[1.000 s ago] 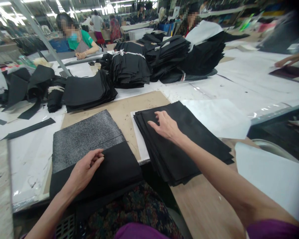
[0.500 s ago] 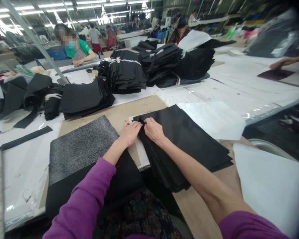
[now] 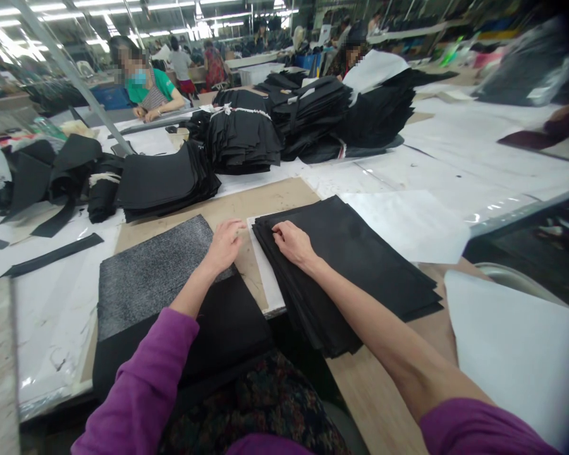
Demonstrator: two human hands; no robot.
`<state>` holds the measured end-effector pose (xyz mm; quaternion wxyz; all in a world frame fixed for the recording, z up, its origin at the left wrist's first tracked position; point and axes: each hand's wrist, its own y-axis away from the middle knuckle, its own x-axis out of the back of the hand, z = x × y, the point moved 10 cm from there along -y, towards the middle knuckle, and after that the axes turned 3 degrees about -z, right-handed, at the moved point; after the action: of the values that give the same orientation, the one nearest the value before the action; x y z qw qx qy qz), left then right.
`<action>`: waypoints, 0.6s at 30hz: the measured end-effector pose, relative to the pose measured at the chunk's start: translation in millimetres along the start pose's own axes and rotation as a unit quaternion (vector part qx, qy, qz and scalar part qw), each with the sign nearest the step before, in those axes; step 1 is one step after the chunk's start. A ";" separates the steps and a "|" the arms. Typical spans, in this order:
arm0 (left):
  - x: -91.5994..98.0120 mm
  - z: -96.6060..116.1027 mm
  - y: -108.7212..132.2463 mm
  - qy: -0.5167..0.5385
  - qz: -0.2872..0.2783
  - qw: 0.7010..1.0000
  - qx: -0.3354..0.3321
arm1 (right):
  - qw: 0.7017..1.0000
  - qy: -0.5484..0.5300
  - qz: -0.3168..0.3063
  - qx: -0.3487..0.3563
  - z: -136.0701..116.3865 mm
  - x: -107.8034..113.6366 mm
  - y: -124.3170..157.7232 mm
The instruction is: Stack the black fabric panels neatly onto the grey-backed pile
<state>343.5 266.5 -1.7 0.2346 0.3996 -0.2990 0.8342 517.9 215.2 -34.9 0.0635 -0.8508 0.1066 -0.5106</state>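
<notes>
A fanned stack of black fabric sheets (image 3: 360,253) lies on the table in front of me, to the right. My right hand (image 3: 293,242) rests on the stack's near-left corner with its fingers curled inward; whether a sheet edge is pinched in them is hidden. Off to the left of that stack, my left hand (image 3: 225,244) is raised with the fingers stretched loosely to the right, holding nothing. Beneath its wrist lies a grey speckled piece (image 3: 149,278), and below that a plain black fabric portion (image 3: 218,322) reaches the table edge.
Behind are a pile of curved black pieces (image 3: 164,177), a tied black bundle (image 3: 244,136) and larger black stacks (image 3: 308,110). White sheets (image 3: 408,224) lie at the right. A slanted metal pole (image 3: 80,82) rises at the left. A co-worker in green (image 3: 159,88) sits across the table.
My left hand has pulled away from the stack's corner, moving left over the speckled piece, and its fingers have loosened. The right hand stays at the corner. The view has shifted slightly.
</notes>
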 end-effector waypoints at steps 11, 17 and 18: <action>16.7 -3.1 46.2 -0.006 -0.002 1.000 0.010 | 0.988 0.105 0.015 0.116 -13.9 -3.0 -10.8; 7.0 10.2 44.8 0.000 -0.013 1.000 -0.006 | 0.978 0.173 -0.007 0.115 -10.0 -18.7 -17.9; 8.4 9.6 46.8 0.000 -0.011 1.000 -0.006 | 0.978 0.178 -0.005 0.112 -10.6 -18.7 -17.4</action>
<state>314.2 227.8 -4.6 0.2460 0.4016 -0.2992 0.8299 502.1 236.7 -42.2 0.1358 -0.7344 0.0537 -0.6628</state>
